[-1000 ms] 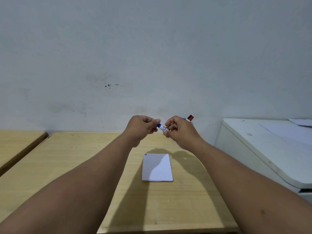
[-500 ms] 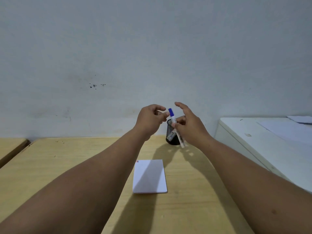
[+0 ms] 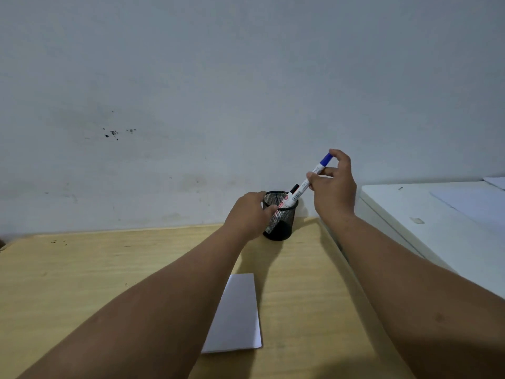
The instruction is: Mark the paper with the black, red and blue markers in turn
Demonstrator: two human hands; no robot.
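The wooden desk [image 3: 82,269] runs up to a pale wall, with a white cabinet [image 3: 437,228] butting against its right edge. On the desk, near the front and a little right of centre, lies the paper [image 3: 240,318], flat and partly hidden under the left forearm; I cannot make out any marks on the part that shows. Back near the far right corner stands a black mesh cup [image 3: 281,225], with a dark-capped marker showing above its rim. The left hand [image 3: 250,214] is curled around the cup's left side, fingers touching the mesh and steadying it. The right hand [image 3: 333,187] holds the blue marker [image 3: 308,179] tilted, blue cap uppermost, its lower end already inside the cup. The right fingers [image 3: 341,160] are only loosely closed: thumb and fingertips pinch the barrel near the cap, the rest spread a little. To my eye the blue marker is being put away, which would suggest the marking is about finished. What could go wrong is small: the tilted marker could catch on the one already inside, or lever against the rim and tip the light cup if the left hand lets go too early. A pinch so near the cap could also let the barrel swing or slip.
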